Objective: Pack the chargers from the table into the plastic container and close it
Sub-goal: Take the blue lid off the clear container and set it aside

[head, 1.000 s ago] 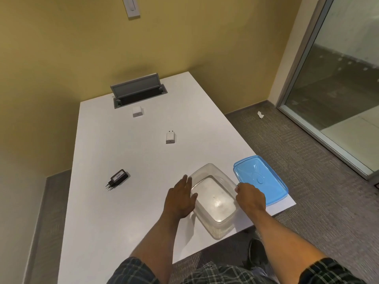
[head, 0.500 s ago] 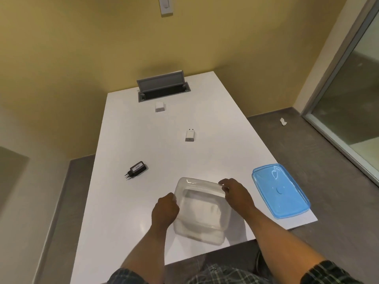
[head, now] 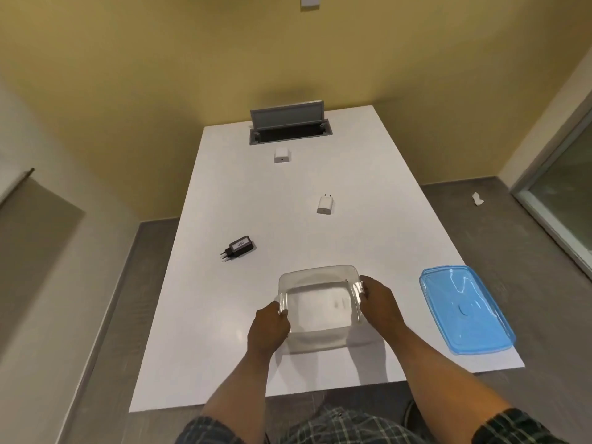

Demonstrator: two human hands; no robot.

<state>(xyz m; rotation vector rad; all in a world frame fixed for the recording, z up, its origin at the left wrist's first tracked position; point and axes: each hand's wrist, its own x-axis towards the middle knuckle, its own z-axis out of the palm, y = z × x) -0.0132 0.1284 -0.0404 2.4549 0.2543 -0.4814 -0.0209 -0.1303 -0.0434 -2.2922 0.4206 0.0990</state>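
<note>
A clear plastic container (head: pixel 320 277) stands empty near the front of the white table (head: pixel 288 219). My left hand (head: pixel 267 330) grips its left rim and my right hand (head: pixel 379 304) grips its right rim. Its blue lid (head: pixel 464 307) lies flat on the table to the right, near the edge. A black charger (head: pixel 238 248) with a white label lies left of centre, plug pins pointing left. A white charger (head: pixel 325 204) lies farther back, and a small white cube charger (head: pixel 282 155) sits near the far end.
An open grey cable hatch (head: pixel 290 123) is set into the table's far end, against a yellow wall. Grey carpet lies on both sides, with a scrap of white paper (head: pixel 477 199) on the floor at right. A glass door is at the far right.
Both hands closed on the container's rims and slid it left and straightened it, away from the lid. The camera view swung left as well.
</note>
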